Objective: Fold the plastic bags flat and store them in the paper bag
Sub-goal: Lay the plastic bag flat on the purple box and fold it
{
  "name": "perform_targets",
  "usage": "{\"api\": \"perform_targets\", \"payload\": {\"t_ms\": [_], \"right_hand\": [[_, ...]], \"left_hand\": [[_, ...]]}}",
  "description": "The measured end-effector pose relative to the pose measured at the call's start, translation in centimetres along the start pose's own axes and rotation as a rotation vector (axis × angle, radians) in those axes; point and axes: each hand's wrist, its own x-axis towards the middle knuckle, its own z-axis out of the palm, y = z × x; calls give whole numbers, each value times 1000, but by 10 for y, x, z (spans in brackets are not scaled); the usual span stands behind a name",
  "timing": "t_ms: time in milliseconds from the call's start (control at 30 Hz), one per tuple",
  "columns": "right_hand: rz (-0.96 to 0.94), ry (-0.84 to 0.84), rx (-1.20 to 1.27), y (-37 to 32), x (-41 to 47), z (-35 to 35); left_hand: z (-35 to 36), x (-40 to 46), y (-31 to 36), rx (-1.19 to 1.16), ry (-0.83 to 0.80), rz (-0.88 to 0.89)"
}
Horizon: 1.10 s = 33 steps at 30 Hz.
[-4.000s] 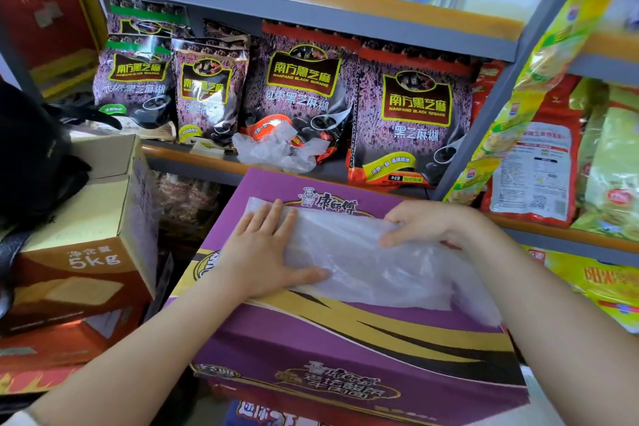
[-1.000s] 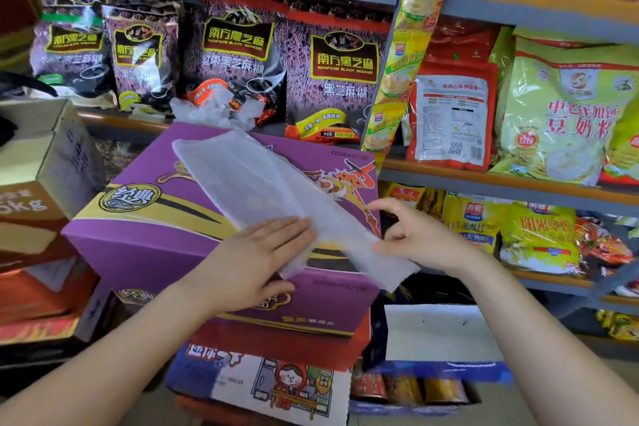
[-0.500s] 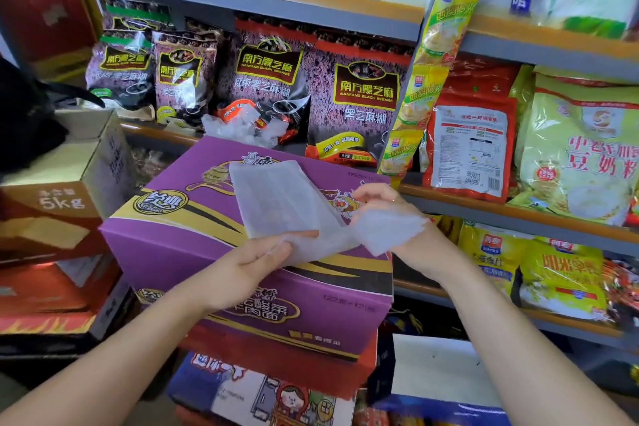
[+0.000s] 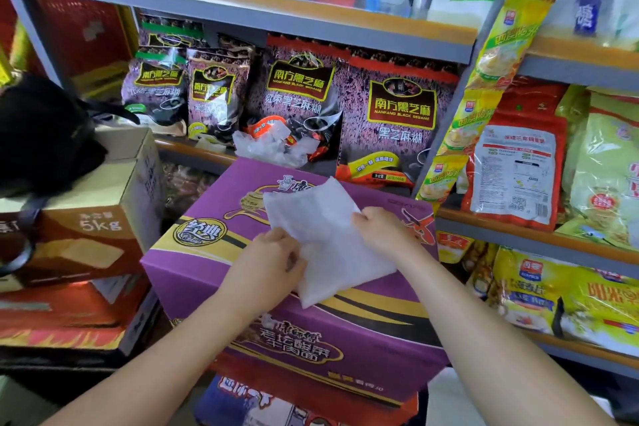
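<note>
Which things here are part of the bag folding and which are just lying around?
In the job: folded plastic bag, left hand and right hand gripping it, purple carton as work surface, crumpled plastic bags.

Lying about: sesame packets, 5kg box, black bag.

A purple carton (image 4: pixel 242 252) sits tilted on a stack of boxes before the shelves (image 4: pixel 242 10). Behind it stand dark sesame packs (image 4: pixel 397 114) in a row — yellow and green packets (image 4: pixel 605 166) fill the shelves to the right. On the left, a black bag (image 4: pixel 41 135) rests on a brown box (image 4: pixel 86 218).
</note>
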Motion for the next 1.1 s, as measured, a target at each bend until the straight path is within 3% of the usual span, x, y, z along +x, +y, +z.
{"api": "perform_targets", "payload": {"t_ms": [300, 433, 533, 633, 767, 900, 1100], "right_hand": [[150, 27, -353, -19, 22, 10], [279, -36, -435, -30, 28, 11], [360, -24, -451, -38, 31, 14], [269, 79, -373, -34, 25, 17], [120, 101, -139, -9, 7, 9], [35, 161, -122, 9, -14, 12], [98, 307, -226, 8, -27, 26]], "left_hand": [[-10, 21, -8, 97, -111, 13], [-3, 46, -11, 158, -85, 248], [14, 69, -7, 162, -259, 316], [28, 83, -12, 345, -341, 316], [25, 86, -34, 343, -361, 286], [20, 91, -36, 325, -424, 309], [22, 101, -34, 387, -502, 377]]}}
